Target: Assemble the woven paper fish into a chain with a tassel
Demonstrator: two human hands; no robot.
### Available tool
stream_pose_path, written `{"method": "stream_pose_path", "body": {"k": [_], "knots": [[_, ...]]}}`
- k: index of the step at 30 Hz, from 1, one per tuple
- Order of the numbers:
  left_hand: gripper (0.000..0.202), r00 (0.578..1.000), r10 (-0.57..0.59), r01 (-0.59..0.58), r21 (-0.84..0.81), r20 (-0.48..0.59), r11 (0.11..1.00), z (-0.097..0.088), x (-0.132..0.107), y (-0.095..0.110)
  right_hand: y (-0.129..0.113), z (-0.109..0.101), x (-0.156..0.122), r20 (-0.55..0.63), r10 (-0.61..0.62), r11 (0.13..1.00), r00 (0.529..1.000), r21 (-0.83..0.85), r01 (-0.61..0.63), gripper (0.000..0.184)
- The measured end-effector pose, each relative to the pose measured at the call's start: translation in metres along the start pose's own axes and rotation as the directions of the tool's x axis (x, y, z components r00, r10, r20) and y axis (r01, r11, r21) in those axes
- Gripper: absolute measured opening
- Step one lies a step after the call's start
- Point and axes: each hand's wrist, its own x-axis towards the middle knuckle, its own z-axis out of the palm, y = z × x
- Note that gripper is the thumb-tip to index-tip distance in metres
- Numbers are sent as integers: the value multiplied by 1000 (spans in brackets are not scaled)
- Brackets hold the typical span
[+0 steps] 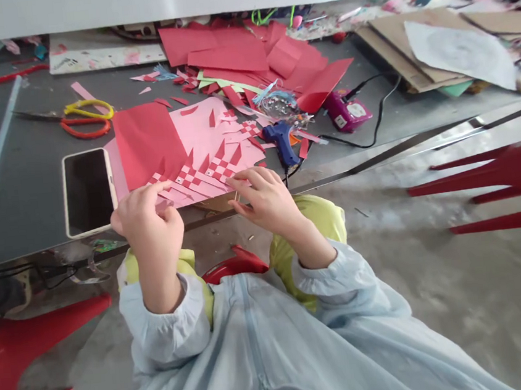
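Note:
Several red-and-pink checkered woven paper pieces (187,177) with pointed red tips lie along the near edge of a pink paper sheet (197,124). My left hand (149,222) rests at the sheet's lower left, forefinger stretched over the leftmost woven piece (158,174) and thumb apart from it; its other fingers are partly hidden. By the rightmost large woven piece (220,167), my right hand (268,201) pinches a thin pale stick (236,195) between thumb and fingers. A red paper square (150,141) covers the sheet's left part.
A phone (89,191) lies left of my left hand, with scissors (87,119) behind it. A blue glue gun (281,142) sits right of the sheet, near a purple box (348,111) with a cord. Red papers (236,55) and cardboard (401,50) are piled behind.

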Motion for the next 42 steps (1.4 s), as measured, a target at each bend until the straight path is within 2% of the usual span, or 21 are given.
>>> {"method": "stream_pose_path", "body": {"k": [5, 8, 11, 17, 21, 25, 37, 42], "knots": [[41, 998, -26, 26, 3, -60, 1000, -2, 8, -15, -4, 5, 2, -14, -10, 994, 1000, -108, 8, 34], [40, 995, -3, 6, 32, -101, 999, 1, 13, -27, -3, 9, -1, -63, 19, 987, 998, -160, -29, 32], [44, 998, 25, -21, 79, -50, 997, 6, 15, -32, 0, 13, -5, -122, 45, 982, 992, -178, -66, 27], [58, 995, 29, -47, 192, 97, 980, 8, 14, -26, 8, 17, -7, -149, 29, 985, 988, -163, -54, 27], [59, 994, -6, -15, 195, 106, 981, 6, 17, -25, 11, 16, -6, -168, 36, 987, 985, -151, -62, 28], [58, 995, 15, -34, 185, 103, 982, 6, 18, -29, 15, 10, -1, -179, 50, 987, 983, -139, -76, 28], [20, 991, 100, -110, 117, 91, 987, 4, 17, -38, 36, -13, 24, -136, 24, 999, 990, 24, -21, 29], [15, 995, 96, -95, 47, -11, 994, 6, 21, -39, 44, -24, 45, -142, 2, 996, 990, 91, 11, 28]]}}
